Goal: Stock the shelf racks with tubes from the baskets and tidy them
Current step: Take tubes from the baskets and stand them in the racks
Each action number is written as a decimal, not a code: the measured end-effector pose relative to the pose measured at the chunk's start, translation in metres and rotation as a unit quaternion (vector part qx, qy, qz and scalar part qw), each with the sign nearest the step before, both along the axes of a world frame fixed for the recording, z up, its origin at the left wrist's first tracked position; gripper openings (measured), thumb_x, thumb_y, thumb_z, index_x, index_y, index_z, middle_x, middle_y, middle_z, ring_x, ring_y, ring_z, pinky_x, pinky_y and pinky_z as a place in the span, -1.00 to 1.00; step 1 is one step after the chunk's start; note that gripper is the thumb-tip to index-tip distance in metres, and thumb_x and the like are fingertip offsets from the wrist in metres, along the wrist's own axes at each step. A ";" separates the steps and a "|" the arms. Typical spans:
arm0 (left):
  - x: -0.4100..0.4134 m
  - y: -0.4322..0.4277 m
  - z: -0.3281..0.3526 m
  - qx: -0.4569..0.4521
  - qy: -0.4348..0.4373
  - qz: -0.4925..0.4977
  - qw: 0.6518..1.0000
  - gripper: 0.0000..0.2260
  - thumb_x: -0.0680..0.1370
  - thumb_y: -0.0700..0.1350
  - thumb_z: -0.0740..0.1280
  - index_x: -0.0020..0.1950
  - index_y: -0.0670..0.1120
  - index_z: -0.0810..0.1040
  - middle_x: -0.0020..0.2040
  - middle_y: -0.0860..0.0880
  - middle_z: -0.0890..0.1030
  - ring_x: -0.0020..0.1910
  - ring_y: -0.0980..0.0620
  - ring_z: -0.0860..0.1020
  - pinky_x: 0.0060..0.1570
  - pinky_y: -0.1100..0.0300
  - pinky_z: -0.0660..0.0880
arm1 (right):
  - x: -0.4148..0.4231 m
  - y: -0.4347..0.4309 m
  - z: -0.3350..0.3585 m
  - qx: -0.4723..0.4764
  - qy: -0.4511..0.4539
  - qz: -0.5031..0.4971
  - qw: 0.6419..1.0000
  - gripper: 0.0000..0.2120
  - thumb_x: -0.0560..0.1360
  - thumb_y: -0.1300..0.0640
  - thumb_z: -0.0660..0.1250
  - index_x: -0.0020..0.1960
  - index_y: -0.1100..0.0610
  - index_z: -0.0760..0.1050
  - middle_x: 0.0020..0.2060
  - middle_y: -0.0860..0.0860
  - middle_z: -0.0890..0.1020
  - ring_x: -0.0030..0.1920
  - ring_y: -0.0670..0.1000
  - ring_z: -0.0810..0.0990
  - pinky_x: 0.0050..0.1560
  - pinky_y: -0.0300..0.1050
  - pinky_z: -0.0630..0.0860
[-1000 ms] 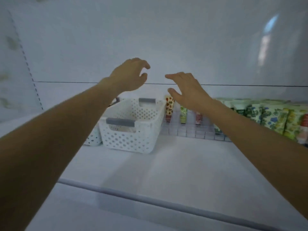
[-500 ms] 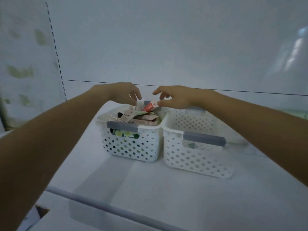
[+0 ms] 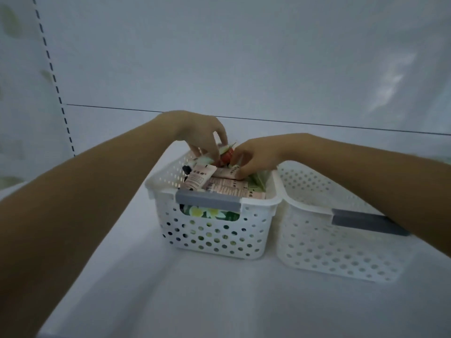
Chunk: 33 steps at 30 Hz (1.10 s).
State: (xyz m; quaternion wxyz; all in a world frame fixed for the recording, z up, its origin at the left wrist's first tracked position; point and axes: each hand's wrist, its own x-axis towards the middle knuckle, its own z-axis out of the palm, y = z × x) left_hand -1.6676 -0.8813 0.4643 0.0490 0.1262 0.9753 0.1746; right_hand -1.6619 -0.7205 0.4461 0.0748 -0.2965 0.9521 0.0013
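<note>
Far left: slotted upright (image 3: 52,76) of the shelf unit. White shelf (image 3: 219,296) below, pale back panel behind.

Left hand (image 3: 201,134) reaches in over the left basket (image 3: 214,236), fingers curled downward, tips pinching the left end of a red tube (image 3: 225,155).

Left basket: white, perforated, grey handle (image 3: 207,200) on the near rim. Heaped with tubes (image 3: 225,186), mostly pink, lying flat and crosswise. A green floral one shows through the handle slot. The red tube sits atop the heap toward the back, between the two hands.

Right hand (image 3: 255,157) comes from the right, thumb and fingers curled round the same red tube's right end; lower fingertips touch a pink tube beneath.

Right basket (image 3: 317,242): same type, touching the left one. The right forearm crosses over it; contents cannot be made out.
</note>
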 end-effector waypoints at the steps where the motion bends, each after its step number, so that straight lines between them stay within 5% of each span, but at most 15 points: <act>1: 0.000 -0.002 0.002 0.041 -0.004 -0.005 0.999 -0.65 0.43 -0.20 0.43 0.15 0.01 0.43 -0.03 0.00 0.56 -0.09 0.03 0.60 -0.19 0.23 0.57 | 0.000 -0.003 0.001 0.010 -0.008 -0.005 1.000 -0.52 0.45 -0.07 0.34 0.33 -0.01 0.36 0.03 -0.11 0.40 0.03 -0.08 0.40 -0.03 -0.21 0.38; 7: 0.001 -0.011 0.002 0.158 0.015 -0.008 0.987 -0.64 0.48 -0.16 0.38 0.26 -0.13 0.45 0.02 -0.05 0.60 -0.02 0.03 0.58 -0.04 0.16 0.55 | -0.001 -0.009 0.012 0.136 0.033 -0.068 0.988 -0.38 0.41 -0.07 0.40 0.39 0.07 0.30 0.29 0.02 0.43 0.14 0.01 0.43 0.05 -0.15 0.34; 15: 0.004 -0.012 -0.005 0.320 0.011 0.000 0.947 -0.81 0.62 -0.22 0.12 0.18 -0.20 0.44 0.04 -0.13 0.54 -0.01 -0.04 0.54 -0.06 0.11 0.54 | 0.008 -0.006 0.007 0.154 0.040 -0.097 0.982 -0.43 0.41 -0.02 0.41 0.37 0.08 0.36 0.27 0.04 0.46 0.15 0.02 0.47 -0.01 -0.22 0.31; 21: 0.012 -0.009 -0.001 0.381 0.017 0.009 0.924 -0.73 0.63 -0.24 0.08 0.31 -0.16 0.35 0.04 -0.13 0.54 -0.05 -0.03 0.59 -0.11 0.11 0.56 | 0.004 0.010 0.034 -0.142 0.110 -0.132 0.975 -0.70 0.48 0.19 0.29 0.18 0.27 0.46 0.02 0.11 0.59 -0.08 0.04 0.56 -0.14 -0.14 0.47; 23: 0.017 -0.007 0.001 0.387 0.024 0.013 0.922 -0.74 0.63 -0.24 0.06 0.30 -0.16 0.35 0.09 -0.14 0.53 -0.06 -0.03 0.60 -0.16 0.12 0.55 | 0.005 0.021 0.041 -0.281 0.074 -0.152 0.945 -0.80 0.49 0.18 0.27 0.10 0.22 0.43 -0.18 0.04 0.58 -0.20 -0.01 0.58 -0.21 -0.17 0.47; 26: 0.023 0.000 0.004 0.393 0.037 0.012 0.919 -0.78 0.63 -0.26 0.03 0.21 -0.15 0.39 0.06 -0.12 0.53 -0.10 0.01 0.59 -0.20 0.14 0.54 | 0.006 0.037 0.046 -0.418 0.001 -0.171 0.892 -0.94 0.49 0.18 0.26 -0.05 0.16 0.45 -0.19 0.01 0.60 -0.21 -0.05 0.63 -0.11 -0.16 0.51; 30: 0.030 0.017 0.009 0.402 0.040 0.011 0.915 -0.81 0.63 -0.25 0.05 0.07 -0.11 0.44 -0.04 -0.08 0.55 -0.13 0.04 0.60 -0.19 0.15 0.55 | 0.013 0.056 0.047 -0.525 -0.062 -0.172 0.832 -0.94 0.48 0.18 0.29 -0.17 0.12 0.46 -0.24 0.01 0.62 -0.21 -0.03 0.65 -0.01 -0.09 0.55; 33: 0.036 0.036 0.011 0.407 0.041 -0.002 0.912 -0.85 0.62 -0.22 0.10 0.14 -0.12 0.41 -0.04 -0.08 0.55 -0.13 0.05 0.60 -0.22 0.16 0.56 | 0.020 0.071 0.047 -0.579 -0.097 -0.171 0.792 -0.95 0.49 0.16 0.30 -0.11 0.13 0.47 -0.22 0.03 0.59 -0.22 -0.01 0.61 -0.06 -0.09 0.58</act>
